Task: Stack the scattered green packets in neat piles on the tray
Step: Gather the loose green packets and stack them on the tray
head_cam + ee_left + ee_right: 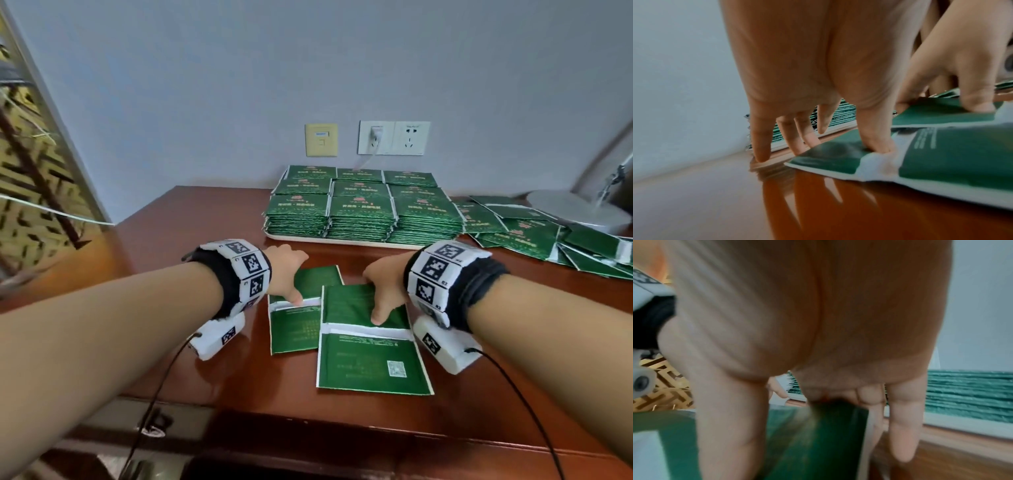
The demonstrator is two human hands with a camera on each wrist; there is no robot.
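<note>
desk (191, 219) of glossy wood, grey wall (222, 85), left hand (286, 270) spread on left packet (294, 332), right hand (387, 284) seemingly pinching right packet (370, 370)

Only a pale front rim of the tray (342, 240) shows; piles cover the rest. At three o'clock the loose packets (534, 236) run off the head view's edge. Print on the near packet (370, 359) is too small to read. The right wrist view is smeared, and in the head view the right hand (387, 277) hides its own fingertips.
</note>
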